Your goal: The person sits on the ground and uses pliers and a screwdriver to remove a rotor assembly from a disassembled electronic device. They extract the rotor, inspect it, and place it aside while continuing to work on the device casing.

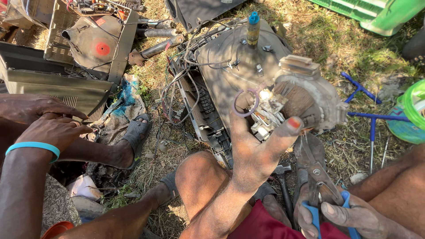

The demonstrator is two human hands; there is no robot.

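My left hand (pixel 254 152) is raised palm-up and grips a deflection yoke (pixel 301 99), a beige plastic cone with copper winding and a small white connector block. A thin purple ring (pixel 245 102) hangs by my fingertips. The yoke is held just above the back of a grey picture tube (pixel 221 66), whose neck carries a blue-capped stub (pixel 253 26). My right hand (pixel 349 217), low at the right, is closed on the blue handles of metal cutting pliers (pixel 315 175), whose jaws point up toward the yoke.
Another person sits at the left, hands (pixel 48 121) folded on a knee, a turquoise wristband (pixel 33 147) on one arm and a sandalled foot (pixel 135 132) on the grass. Stripped metal chassis (pixel 88 40), loose wires (pixel 177 84), blue cross tools (pixel 372 117), a hammer (pixel 283 177) and green tubs (pixel 376 13) lie around.
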